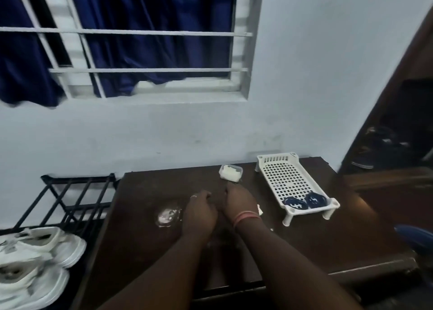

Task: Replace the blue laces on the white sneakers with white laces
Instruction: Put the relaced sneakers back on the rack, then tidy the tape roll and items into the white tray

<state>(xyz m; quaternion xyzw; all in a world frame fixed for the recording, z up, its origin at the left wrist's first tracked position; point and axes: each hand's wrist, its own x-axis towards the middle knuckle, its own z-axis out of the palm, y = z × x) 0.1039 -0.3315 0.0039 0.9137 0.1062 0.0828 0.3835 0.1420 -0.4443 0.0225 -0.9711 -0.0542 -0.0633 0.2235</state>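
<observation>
Two hands close together at centre frame over a dark table (304,251).
Left hand (199,213) and right hand (239,204) have curled fingers; any grasp cannot be told. White sneakers (35,260) lower left.

Legible text, labels, brands, numbers, signs: none. The white sneakers (39,260) on the black rack (77,192) carry grey side markings too blurred to read as a brand. The small clear box (230,172) and the white slotted tray (295,185) on the desk (304,244) bear no readable print, and the pale flecks on the dark blue bundles (303,202) in the tray cannot be made out as letters.
</observation>
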